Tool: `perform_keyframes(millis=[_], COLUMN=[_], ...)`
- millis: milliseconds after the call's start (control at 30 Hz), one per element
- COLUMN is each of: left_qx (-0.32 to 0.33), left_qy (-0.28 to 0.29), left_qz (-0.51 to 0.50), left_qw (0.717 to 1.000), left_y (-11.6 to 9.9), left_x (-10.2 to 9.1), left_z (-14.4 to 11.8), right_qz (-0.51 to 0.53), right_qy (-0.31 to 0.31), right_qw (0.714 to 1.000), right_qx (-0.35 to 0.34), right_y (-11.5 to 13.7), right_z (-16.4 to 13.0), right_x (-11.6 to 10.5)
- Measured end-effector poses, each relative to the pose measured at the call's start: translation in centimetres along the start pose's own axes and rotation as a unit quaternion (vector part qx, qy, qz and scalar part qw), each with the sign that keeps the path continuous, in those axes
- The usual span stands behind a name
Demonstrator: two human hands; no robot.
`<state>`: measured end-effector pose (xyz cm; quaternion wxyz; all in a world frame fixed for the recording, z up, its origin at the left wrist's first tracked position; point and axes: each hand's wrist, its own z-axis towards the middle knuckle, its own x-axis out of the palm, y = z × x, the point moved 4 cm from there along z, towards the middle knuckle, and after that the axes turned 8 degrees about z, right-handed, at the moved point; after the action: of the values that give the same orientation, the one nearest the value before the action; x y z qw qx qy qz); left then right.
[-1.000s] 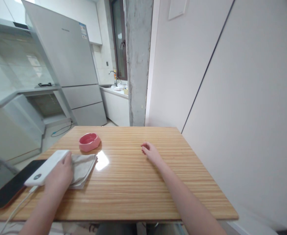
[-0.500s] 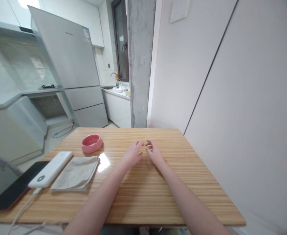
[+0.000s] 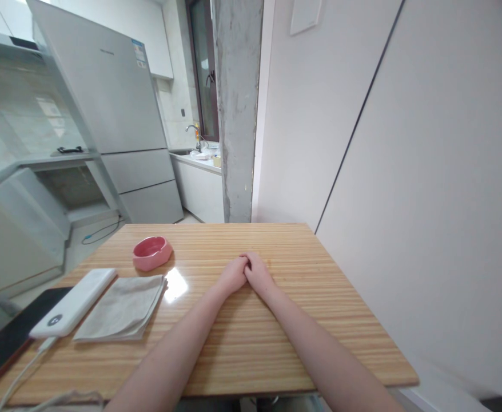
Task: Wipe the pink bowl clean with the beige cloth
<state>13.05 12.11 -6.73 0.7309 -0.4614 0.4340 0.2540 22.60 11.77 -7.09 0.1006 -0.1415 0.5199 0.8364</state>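
L hand point(image 3: 232, 273) & R hand point(image 3: 258, 273) now clasped together on table point(image 3: 319, 297); each grip closed on the other, prev apart.

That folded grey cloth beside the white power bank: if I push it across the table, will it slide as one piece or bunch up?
The folded grey cloth looks thin and soft, so it would probably buckle rather than slide stiffly. The wooden table is glossy, so its stacked layers might slip a little. It looks light and should droop if lifted by one corner.
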Motion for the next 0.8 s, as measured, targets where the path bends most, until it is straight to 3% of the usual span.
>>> perform_keyframes(millis=[267,567,633,700,733,800], left_qx=[0.032,0.045,0.067,0.052,0.022,-0.107], left_qy=[-0.026,0.001,-0.024,-0.104,-0.162,-0.296], left_qz=[-0.085,-0.047,0.028,0.126,0.165,0.211], left_qw=[0.996,0.998,0.997,0.985,0.973,0.926], left_y=[0.2,-1.0,-1.5,-1.5,-1.1,1.1], left_x=[-1.1,-1.8,-3.8,-7.3,-9.5,-14.1], left_z=[0.4,-0.3,-0.8,-1.7,-2.3,-4.0], right_qz=[0.034,0.091,0.139,0.19,0.208,0.225], right_qy=[0.008,0.025,0.036,0.041,0.04,0.031], right_qw=[0.999,0.995,0.989,0.979,0.975,0.968], right_qx=[0.002,0.014,0.023,0.054,0.074,0.104], right_y=[0.3,0.3,0.2,-0.2,-0.5,-1.0], right_z=[1.2,0.9,0.8,0.7,0.7,0.6], right_x=[0.3,-0.1,0.1,0.3,0.4,0.6])
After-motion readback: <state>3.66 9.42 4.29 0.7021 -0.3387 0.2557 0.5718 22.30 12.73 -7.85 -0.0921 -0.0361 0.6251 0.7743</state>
